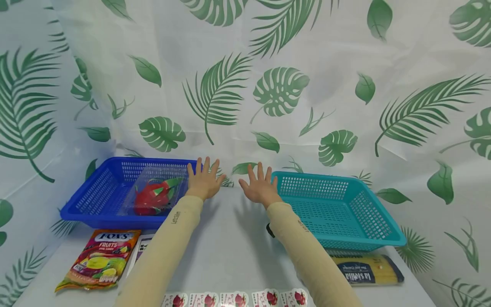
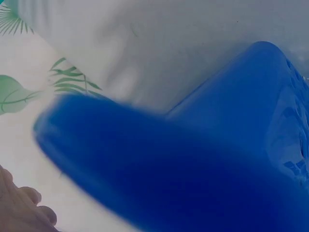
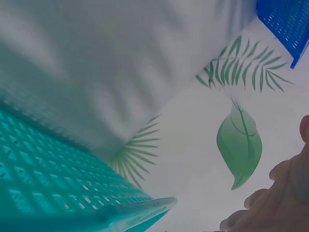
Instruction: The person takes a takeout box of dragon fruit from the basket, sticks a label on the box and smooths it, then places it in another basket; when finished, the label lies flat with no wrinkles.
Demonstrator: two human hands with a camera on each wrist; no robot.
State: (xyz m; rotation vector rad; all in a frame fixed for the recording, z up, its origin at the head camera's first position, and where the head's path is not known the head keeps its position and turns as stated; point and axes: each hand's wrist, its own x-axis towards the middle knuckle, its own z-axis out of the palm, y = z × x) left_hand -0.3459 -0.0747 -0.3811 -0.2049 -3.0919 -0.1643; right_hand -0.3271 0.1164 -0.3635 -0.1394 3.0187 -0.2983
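Note:
Both hands are stretched forward, fingers spread and holding nothing. In the head view my left hand [image 1: 204, 183] is beside the right end of the blue basket [image 1: 96, 217], overlapping its back corner. Inside that basket is a clear plastic box [image 1: 132, 200] with a red dragon fruit [image 1: 151, 197] that has green tips. My right hand [image 1: 261, 188] hovers near the left end of the teal basket [image 1: 383, 213], which has only its bare mesh floor showing. Each wrist view catches fingertips at a lower corner, the left fingers [image 2: 31, 210] and the right fingers [image 3: 270, 193].
In front of the blue basket lies a Fox's candy bag [image 1: 101, 260], with a partly covered packet [image 1: 142, 247] beside it. A pasta pack [image 1: 368, 269] sits before the teal basket. Dragon fruit stickers [image 1: 234, 299] line the table's near edge. A leaf-print curtain [image 1: 230, 51] stands behind.

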